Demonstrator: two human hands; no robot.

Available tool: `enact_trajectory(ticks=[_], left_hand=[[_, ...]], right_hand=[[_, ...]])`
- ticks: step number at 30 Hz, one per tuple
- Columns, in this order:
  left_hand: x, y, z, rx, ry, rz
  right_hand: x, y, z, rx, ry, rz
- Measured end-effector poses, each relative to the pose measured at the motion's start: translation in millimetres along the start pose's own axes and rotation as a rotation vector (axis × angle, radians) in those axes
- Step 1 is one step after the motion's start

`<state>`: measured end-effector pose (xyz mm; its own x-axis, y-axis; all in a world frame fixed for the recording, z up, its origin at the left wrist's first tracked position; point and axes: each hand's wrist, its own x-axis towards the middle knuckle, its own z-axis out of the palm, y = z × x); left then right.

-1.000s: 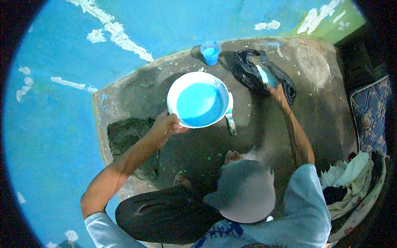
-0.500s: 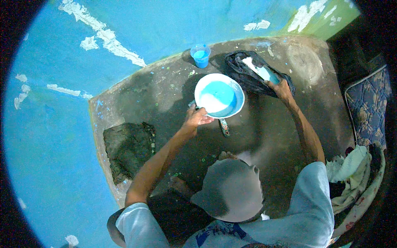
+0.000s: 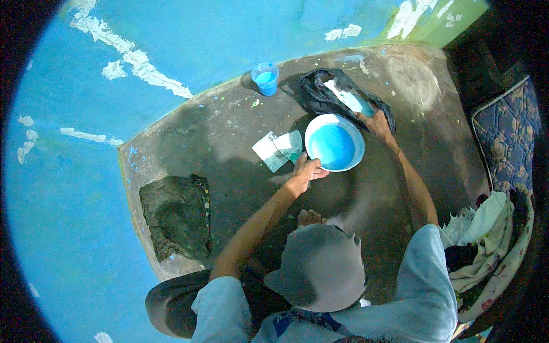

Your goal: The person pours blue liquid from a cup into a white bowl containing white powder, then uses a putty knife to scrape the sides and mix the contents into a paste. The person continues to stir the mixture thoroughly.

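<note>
My left hand (image 3: 307, 173) grips the near left rim of a round white bowl (image 3: 359, 140) holding bright blue paint, fingers against its outside. At the near right end of a crumpled black plastic bag (image 3: 313, 94), my right hand (image 3: 377, 123) is closed on the bag's edge. A long white and pale blue mass (image 3: 350, 99) shows in the bag's opening, its kind unclear. Two flat pale pieces (image 3: 273, 150), partly greenish, lie on the floor left of the bowl. Beyond them stands a clear blue-tinted cup (image 3: 267, 86) with blue liquid.
A dark crumpled cloth (image 3: 176, 216) lies on the concrete floor (image 3: 229, 128) at left. The blue wall (image 3: 68, 188) with white patches curves around the left and far sides. At right are a patterned mattress (image 3: 506, 134) and piled fabrics (image 3: 486, 234). A grey cap (image 3: 320, 266) fills the lower middle.
My left hand has moved the bowl to the right and slightly nearer, uncovering the flat pale pieces. A patterned handle seen below the bowl is now out of sight. My right hand stays at the bag.
</note>
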<state>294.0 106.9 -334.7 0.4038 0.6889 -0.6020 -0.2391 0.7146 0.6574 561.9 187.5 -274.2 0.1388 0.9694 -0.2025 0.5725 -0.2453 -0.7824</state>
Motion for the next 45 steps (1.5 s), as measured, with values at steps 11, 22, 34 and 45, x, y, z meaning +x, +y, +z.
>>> enact_trajectory(ticks=[11, 22, 34, 45], left_hand=[[15, 17, 8, 1.278, 0.717, 0.993], [133, 107, 57, 0.051, 0.370, 0.305], [85, 132, 57, 0.444, 0.500, 0.593], [51, 141, 49, 0.467, 0.303, 0.742]], right_hand=[[1, 14, 3, 0.036, 0.107, -0.059], [16, 6, -10, 0.028, 0.093, -0.093], [30, -23, -13, 0.117, 0.113, -0.121], [-28, -67, 18, -0.284, 0.268, 0.103]])
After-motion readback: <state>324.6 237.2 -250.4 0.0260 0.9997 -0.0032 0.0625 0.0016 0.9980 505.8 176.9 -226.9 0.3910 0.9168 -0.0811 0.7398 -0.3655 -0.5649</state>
